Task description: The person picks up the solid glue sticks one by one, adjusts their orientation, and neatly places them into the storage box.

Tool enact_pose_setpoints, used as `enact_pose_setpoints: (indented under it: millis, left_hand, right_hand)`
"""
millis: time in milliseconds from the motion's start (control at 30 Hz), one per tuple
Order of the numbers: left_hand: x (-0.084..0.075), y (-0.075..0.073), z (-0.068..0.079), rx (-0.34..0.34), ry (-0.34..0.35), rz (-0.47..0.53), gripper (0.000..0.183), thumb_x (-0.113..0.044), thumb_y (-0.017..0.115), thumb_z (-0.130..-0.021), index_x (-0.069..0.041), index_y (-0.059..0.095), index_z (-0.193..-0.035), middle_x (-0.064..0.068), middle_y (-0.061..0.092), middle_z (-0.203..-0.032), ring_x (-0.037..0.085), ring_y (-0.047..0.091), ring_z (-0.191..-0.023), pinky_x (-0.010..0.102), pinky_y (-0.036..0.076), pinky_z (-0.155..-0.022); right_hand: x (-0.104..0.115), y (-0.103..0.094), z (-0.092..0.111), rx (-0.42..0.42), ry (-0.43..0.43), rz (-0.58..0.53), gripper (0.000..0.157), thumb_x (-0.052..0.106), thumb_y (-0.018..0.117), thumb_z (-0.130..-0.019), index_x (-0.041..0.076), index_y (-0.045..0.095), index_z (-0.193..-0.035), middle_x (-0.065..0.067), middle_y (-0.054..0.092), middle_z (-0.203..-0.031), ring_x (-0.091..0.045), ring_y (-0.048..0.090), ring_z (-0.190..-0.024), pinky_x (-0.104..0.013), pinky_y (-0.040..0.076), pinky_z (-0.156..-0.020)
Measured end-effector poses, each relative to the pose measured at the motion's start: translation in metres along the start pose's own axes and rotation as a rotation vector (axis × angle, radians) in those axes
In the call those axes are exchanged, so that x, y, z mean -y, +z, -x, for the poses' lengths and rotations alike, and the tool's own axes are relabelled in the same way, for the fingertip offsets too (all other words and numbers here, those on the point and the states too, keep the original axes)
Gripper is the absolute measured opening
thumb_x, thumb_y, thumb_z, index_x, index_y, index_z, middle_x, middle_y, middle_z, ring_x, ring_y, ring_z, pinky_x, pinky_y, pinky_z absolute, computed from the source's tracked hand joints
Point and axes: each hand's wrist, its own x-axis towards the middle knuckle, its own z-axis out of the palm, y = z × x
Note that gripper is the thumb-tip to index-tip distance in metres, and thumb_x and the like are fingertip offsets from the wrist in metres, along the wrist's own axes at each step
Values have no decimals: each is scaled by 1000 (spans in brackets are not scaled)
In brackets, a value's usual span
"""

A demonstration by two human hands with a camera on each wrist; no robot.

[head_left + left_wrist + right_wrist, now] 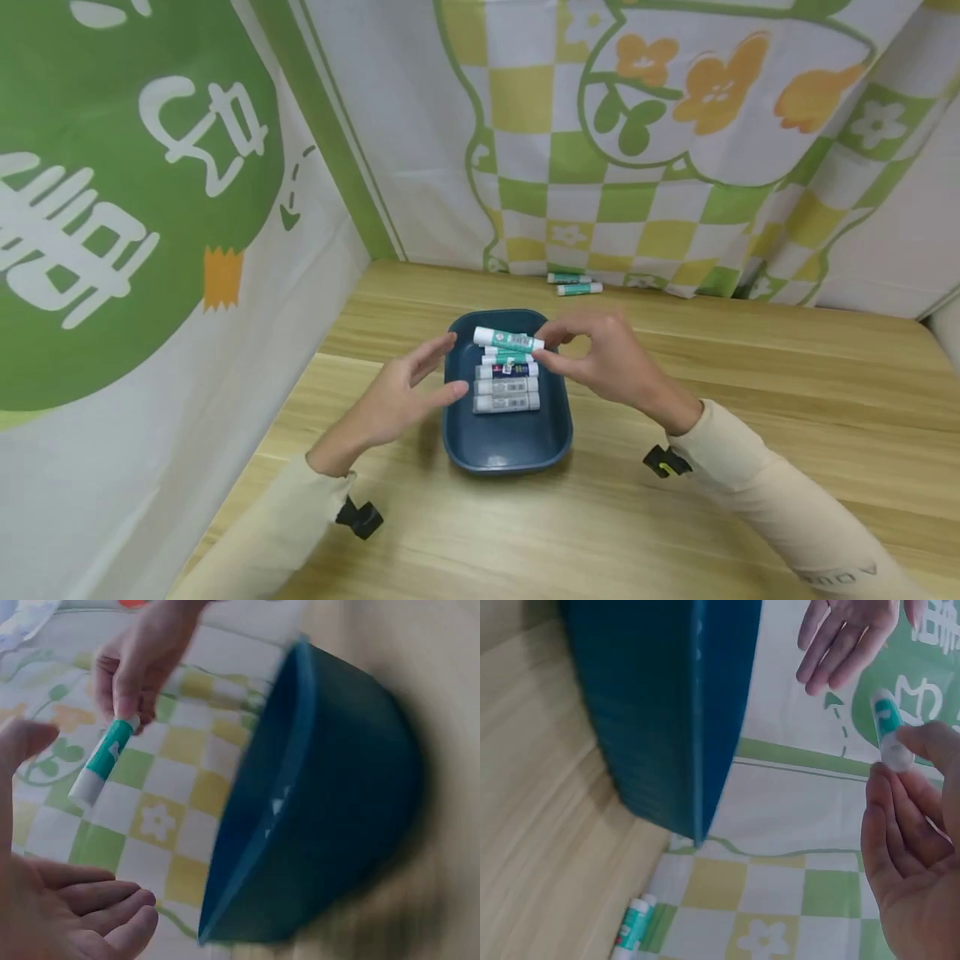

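My right hand (pixel 611 358) pinches one end of a white and teal glue stick (pixel 508 340) between thumb and fingers, above a dark blue tray (pixel 502 446). In the right wrist view that glue stick (pixel 889 731) points away from the fingertips. Inside the tray lies a row of glue sticks: teal ones partly hidden under the held one, a dark purple one (pixel 507 371) and two grey-white ones (pixel 506 402). My left hand (pixel 397 400) is at the tray's left side, thumb and fingers apart, holding nothing. The left wrist view shows its palm (pixel 67 915) facing the tray's wall.
Two teal glue sticks (pixel 579 289) lie on the wooden table (pixel 712 400) behind the tray, near the back cloth. A patterned cloth (pixel 600 167) hangs along the back, and another printed cloth (pixel 150 250) hangs on the left.
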Motion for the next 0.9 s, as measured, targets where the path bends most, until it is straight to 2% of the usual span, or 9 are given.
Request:
enact_pose_setpoints:
  millis: [100, 200, 333, 400, 567, 733, 900]
  left_hand:
    - [6, 7, 8, 50, -6, -249, 103, -60, 72, -93, -10, 23, -169, 15, 26, -175, 42, 33, -159, 61, 33, -127]
    - [13, 15, 14, 88, 0, -391, 117, -69, 72, -89, -10, 14, -171, 12, 16, -178, 39, 24, -163, 63, 30, -128]
    - [22, 23, 19, 107, 0, -461, 124, -75, 72, -85, -9, 11, -171, 11, 9, -179, 35, 17, -165, 61, 29, -129]
    - [26, 27, 21, 109, 18, -493, 127, -77, 72, -83, -7, 11, -170, 13, 7, -179, 35, 15, -166, 61, 29, -129]
    - [33, 32, 26, 106, 56, -567, 133, -83, 69, -81, -4, 9, -169, 16, 5, -179, 34, 11, -166, 56, 27, -131]
    - [37, 35, 27, 97, 72, -607, 136, -88, 64, -79, -2, 10, -169, 16, 4, -179, 31, 9, -167, 52, 26, -132]
    - [39, 36, 28, 91, 72, -626, 135, -90, 61, -80, -3, 9, -169, 15, 3, -179, 29, 7, -167, 51, 25, -133]
  right_hand:
    - [-6, 5, 10, 62, -33, 31, 11, 18, 84, -91, 13, 82, -100, 2, 79, -92, -16, 72, -83, -30, 61, -75]
    - [-11, 14, 17, 138, -44, 45, 12, 18, 85, -90, 12, 82, -100, 1, 80, -92, -15, 73, -81, -26, 62, -73]
    - [-14, 26, 22, 223, -50, 46, 12, 18, 85, -90, 10, 81, -98, 0, 80, -93, -16, 73, -80, -24, 61, -68]
    - [-16, 31, 23, 253, -63, 53, 11, 16, 85, -90, 9, 81, -97, -1, 80, -92, -18, 73, -80, -27, 62, -68]
    - [-19, 42, 26, 321, -71, 74, 10, 15, 83, -91, 9, 82, -99, -3, 79, -92, -17, 74, -84, -31, 65, -73]
    - [-21, 50, 27, 367, -42, 86, 11, 15, 83, -91, 8, 83, -99, -4, 80, -94, -16, 74, -86, -29, 65, -75]
    - [-19, 52, 24, 395, -51, 141, 13, 15, 83, -91, 7, 83, -100, -5, 81, -98, -14, 75, -89, -25, 64, -77]
